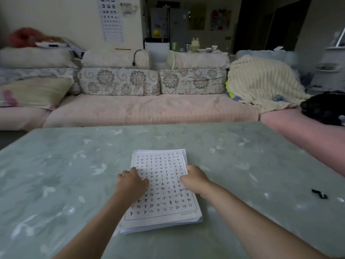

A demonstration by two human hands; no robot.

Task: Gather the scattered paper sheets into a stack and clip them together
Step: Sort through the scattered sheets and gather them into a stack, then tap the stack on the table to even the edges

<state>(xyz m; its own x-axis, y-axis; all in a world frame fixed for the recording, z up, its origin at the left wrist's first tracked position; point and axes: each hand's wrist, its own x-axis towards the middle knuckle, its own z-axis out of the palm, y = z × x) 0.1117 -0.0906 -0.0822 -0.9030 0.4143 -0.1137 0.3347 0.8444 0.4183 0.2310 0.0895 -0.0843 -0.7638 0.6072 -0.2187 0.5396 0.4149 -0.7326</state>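
One stack (164, 202) of paper sheets lies midway between the left and right edges of the surface (56, 174), nearer its near edge. It isn't flush: corners fan out at the far end and at the near right corner.

Your left hand (130, 181) sits at the stack's left long edge, fingers curled, thumb on the top sheet. Your right hand (195, 179) curls over the right long edge the same way. Both hold the stack; can't tell if fingers reach underneath.

Handling, my read:
- **Stack:** light, thin, floppy. The sheets likely slide on each other and on the glossy surface, and the edges crease easily. Take both long edges, tap a short edge down to square it, squeeze gently.
- **Black binder clip (319, 193):** close to the right edge of the surface, well apart from the stack. Small, stiff, likely springy; pinch its levers and seat it on a corner or short edge once the stack is flush.

Containers: none hold the sheets or the clip; both lie directly on the surface.
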